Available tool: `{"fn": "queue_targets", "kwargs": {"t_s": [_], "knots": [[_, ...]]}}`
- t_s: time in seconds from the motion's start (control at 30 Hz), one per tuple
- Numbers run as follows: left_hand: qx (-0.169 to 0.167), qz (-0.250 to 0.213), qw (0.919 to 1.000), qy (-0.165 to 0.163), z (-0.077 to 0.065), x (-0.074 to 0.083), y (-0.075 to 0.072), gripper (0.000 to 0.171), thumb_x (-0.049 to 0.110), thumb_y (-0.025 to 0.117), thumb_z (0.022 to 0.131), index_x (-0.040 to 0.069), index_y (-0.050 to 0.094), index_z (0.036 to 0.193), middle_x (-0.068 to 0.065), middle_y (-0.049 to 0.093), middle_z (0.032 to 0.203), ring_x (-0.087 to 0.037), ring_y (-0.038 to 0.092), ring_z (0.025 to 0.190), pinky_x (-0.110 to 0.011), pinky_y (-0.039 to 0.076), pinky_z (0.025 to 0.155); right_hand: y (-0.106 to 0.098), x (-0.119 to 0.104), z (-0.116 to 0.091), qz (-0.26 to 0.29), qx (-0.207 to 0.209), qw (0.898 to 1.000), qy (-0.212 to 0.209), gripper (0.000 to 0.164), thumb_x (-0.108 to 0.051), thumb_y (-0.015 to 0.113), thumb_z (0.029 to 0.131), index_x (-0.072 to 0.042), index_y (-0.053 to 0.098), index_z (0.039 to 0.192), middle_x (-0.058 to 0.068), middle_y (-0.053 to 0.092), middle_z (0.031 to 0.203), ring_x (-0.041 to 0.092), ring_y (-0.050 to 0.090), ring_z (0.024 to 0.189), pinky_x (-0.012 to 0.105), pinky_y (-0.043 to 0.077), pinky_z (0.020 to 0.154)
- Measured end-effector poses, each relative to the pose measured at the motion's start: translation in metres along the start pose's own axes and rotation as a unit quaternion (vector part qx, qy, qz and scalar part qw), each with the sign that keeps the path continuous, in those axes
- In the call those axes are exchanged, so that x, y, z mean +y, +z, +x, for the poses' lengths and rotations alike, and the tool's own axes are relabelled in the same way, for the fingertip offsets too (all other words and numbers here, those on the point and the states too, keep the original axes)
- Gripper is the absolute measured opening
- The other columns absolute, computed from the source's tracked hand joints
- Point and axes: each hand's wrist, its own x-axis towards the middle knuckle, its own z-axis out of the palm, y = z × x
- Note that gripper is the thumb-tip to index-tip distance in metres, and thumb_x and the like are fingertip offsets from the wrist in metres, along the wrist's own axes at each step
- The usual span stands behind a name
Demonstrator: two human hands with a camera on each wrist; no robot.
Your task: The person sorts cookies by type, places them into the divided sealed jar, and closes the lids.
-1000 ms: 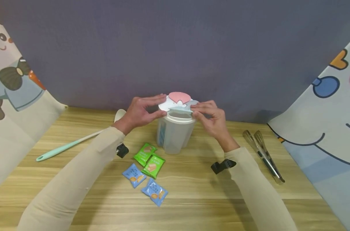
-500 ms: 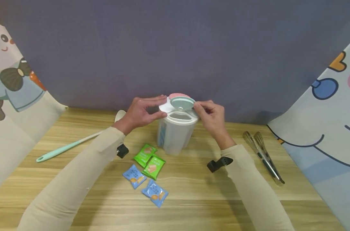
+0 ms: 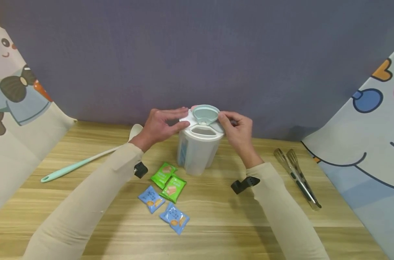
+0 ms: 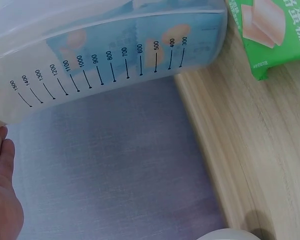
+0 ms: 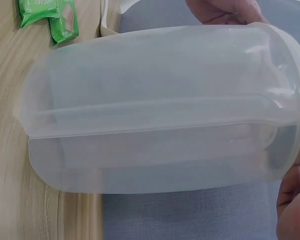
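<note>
A clear plastic storage container (image 3: 198, 151) stands upright at the back of the table. Its white lid (image 3: 187, 121) has a pale green flap (image 3: 205, 113) raised, baring a front opening, with a bit of pink flap behind. My left hand (image 3: 158, 126) rests on the lid's left side, fingers straight across the top and thumb at the front rim. My right hand (image 3: 238, 128) pinches the raised flap's right edge between thumb and curled forefinger. Blue packets (image 4: 120, 47) show through the container's marked wall in the left wrist view. The compartment (image 5: 155, 95) facing the right wrist looks unfilled.
Two green snack packets (image 3: 172, 188) and two blue ones (image 3: 175, 218) lie in front of the container. On the left is a long spoon with a mint handle (image 3: 67, 169), its bowl behind my left wrist. Metal tongs (image 3: 296, 177) lie right. A grey fabric panel (image 3: 197, 54) stands behind.
The green flap has swung up and back from nearly closed, uncovering the front opening. My right hand has followed its edge, its fingers more curled. My left hand has stayed on the lid.
</note>
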Motion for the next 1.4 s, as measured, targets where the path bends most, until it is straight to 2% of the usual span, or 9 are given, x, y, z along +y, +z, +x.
{"fn": "queue_targets", "kwargs": {"t_s": [0.3, 0.53, 0.77, 0.87, 1.03, 1.17, 1.27, 1.4], "knots": [[0.018, 0.002, 0.9998, 0.0, 0.001, -0.001, 0.002, 0.031, 0.016, 0.082, 0.075, 0.003, 0.073, 0.101, -0.009, 0.067, 0.106, -0.018, 0.065, 0.099, -0.03, 0.05, 0.086, 0.0, 0.001, -0.001, 0.014, 0.0, 1.0, 0.015, 0.013, 0.004, 0.068, 0.084, 0.015, 0.067, 0.091, 0.016, 0.068, 0.082, 0.002, 0.056, 0.062, 0.016, 0.045, 0.051], [0.024, -0.005, 0.9996, -0.01, 0.001, -0.001, 0.002, 0.029, 0.015, 0.082, 0.074, 0.003, 0.073, 0.099, -0.008, 0.067, 0.105, -0.018, 0.065, 0.098, -0.028, 0.05, 0.086, -0.002, 0.004, -0.004, 0.031, -0.021, 0.999, 0.001, 0.017, 0.007, 0.068, 0.084, 0.017, 0.065, 0.097, 0.02, 0.065, 0.086, 0.007, 0.056, 0.069, 0.016, 0.046, 0.052], [0.027, 0.003, 0.9995, -0.017, 0.001, -0.002, 0.004, 0.027, 0.016, 0.082, 0.075, 0.004, 0.073, 0.098, -0.007, 0.068, 0.104, -0.017, 0.066, 0.097, -0.029, 0.051, 0.085, -0.004, 0.005, -0.007, 0.038, -0.031, 0.999, -0.005, 0.018, 0.007, 0.069, 0.083, 0.016, 0.066, 0.098, 0.001, 0.063, 0.081, 0.008, 0.056, 0.071, 0.016, 0.046, 0.05], [0.026, 0.005, 0.9994, -0.021, 0.0, -0.001, 0.004, 0.028, 0.017, 0.082, 0.075, 0.004, 0.073, 0.098, -0.007, 0.068, 0.104, -0.017, 0.066, 0.097, -0.03, 0.051, 0.085, -0.004, 0.005, -0.007, 0.047, -0.031, 0.998, -0.01, 0.018, 0.009, 0.068, 0.082, 0.016, 0.065, 0.098, 0.005, 0.065, 0.081, 0.007, 0.057, 0.072, 0.016, 0.046, 0.05], [0.023, 0.009, 0.9994, -0.023, 0.001, 0.002, 0.004, 0.029, 0.018, 0.083, 0.074, 0.004, 0.073, 0.098, -0.007, 0.068, 0.104, -0.016, 0.066, 0.096, -0.028, 0.05, 0.085, -0.007, 0.005, -0.009, 0.064, -0.023, 0.997, -0.028, 0.02, 0.013, 0.069, 0.079, 0.018, 0.064, 0.098, 0.02, 0.066, 0.087, 0.007, 0.061, 0.075, 0.016, 0.048, 0.053], [0.02, 0.012, 0.9995, -0.019, 0.002, 0.002, 0.005, 0.029, 0.019, 0.083, 0.074, 0.004, 0.073, 0.098, -0.007, 0.068, 0.104, -0.017, 0.066, 0.096, -0.028, 0.05, 0.084, -0.011, 0.008, -0.009, 0.068, 0.002, 0.996, -0.057, 0.022, 0.018, 0.068, 0.075, 0.019, 0.063, 0.097, 0.031, 0.063, 0.095, 0.02, 0.061, 0.083, 0.019, 0.05, 0.059], [0.019, 0.014, 0.9995, -0.02, 0.002, 0.002, 0.005, 0.03, 0.019, 0.083, 0.074, 0.005, 0.074, 0.098, -0.007, 0.068, 0.104, -0.016, 0.066, 0.096, -0.028, 0.051, 0.084, -0.016, 0.016, -0.011, 0.072, 0.034, 0.993, -0.083, 0.019, 0.017, 0.07, 0.074, 0.017, 0.065, 0.092, 0.027, 0.063, 0.093, 0.023, 0.058, 0.082, 0.019, 0.047, 0.058], [0.017, 0.016, 0.9995, -0.023, 0.003, 0.003, 0.004, 0.03, 0.019, 0.083, 0.074, 0.004, 0.073, 0.098, -0.007, 0.068, 0.104, -0.016, 0.066, 0.097, -0.027, 0.05, 0.085, -0.019, 0.018, -0.023, 0.09, 0.044, 0.989, -0.105, 0.015, 0.012, 0.073, 0.073, 0.015, 0.066, 0.086, 0.018, 0.06, 0.083, 0.015, 0.054, 0.07, 0.018, 0.041, 0.052]]}}
